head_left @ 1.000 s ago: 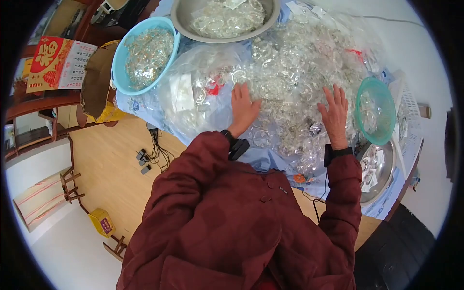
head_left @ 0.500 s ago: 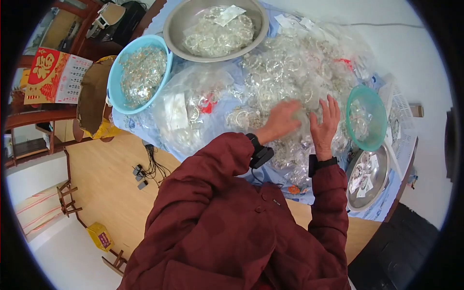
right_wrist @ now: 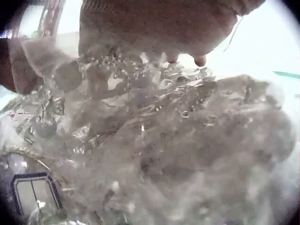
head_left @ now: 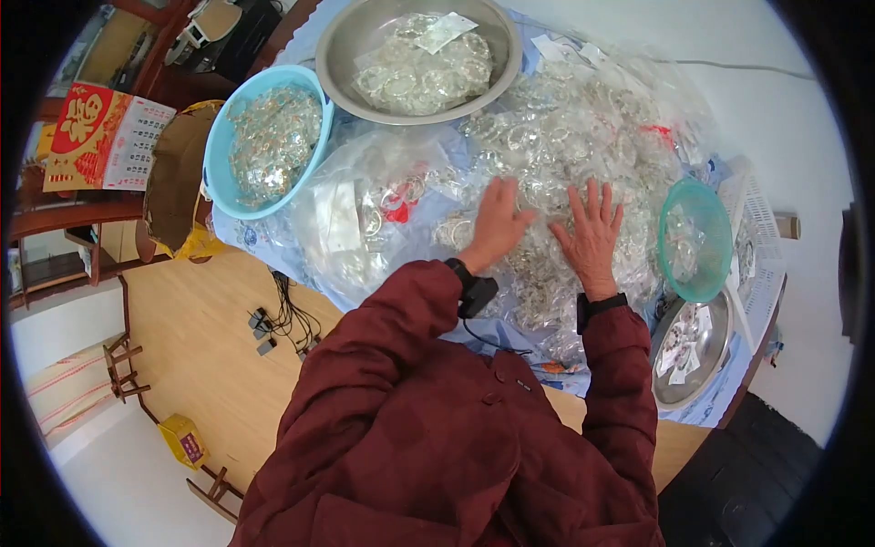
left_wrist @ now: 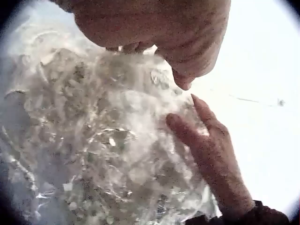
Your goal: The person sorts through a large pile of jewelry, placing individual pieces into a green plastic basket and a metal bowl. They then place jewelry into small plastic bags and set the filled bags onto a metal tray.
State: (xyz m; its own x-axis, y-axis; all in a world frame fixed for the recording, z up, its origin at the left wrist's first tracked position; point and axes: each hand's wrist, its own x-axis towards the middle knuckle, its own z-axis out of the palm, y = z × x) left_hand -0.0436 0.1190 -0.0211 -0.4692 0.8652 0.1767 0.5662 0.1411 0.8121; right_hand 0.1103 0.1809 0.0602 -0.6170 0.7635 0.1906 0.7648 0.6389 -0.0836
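A wide heap of clear plastic bags (head_left: pixel 547 137) holding silvery, bracelet-like rings covers the middle of the table. My left hand (head_left: pixel 497 226) lies over the heap's near left part, fingers extended and thumb out to the right. Just right of it, my right hand (head_left: pixel 594 239) is spread flat over the bags. Neither hand grips anything. In the left wrist view the left hand (left_wrist: pixel 154 33) looms above the bags, with the right hand (left_wrist: pixel 213 150) beyond it. Crumpled plastic (right_wrist: pixel 187 131) fills the right wrist view beneath the right hand (right_wrist: pixel 154 28).
A large clear bag (head_left: pixel 342 219) with a white label lies to the left. Around the heap stand a blue basin (head_left: pixel 211 150), a steel basin (head_left: pixel 328 68), a green basket (head_left: pixel 663 260) and a smaller steel bowl (head_left: pixel 720 360). A white perforated tray (head_left: pixel 770 246) sits at the right edge.
The left hand swept right from the heap's left edge toward the right hand, then came back left a little. The right hand shifted left, and its fingers are now spread over the bags.
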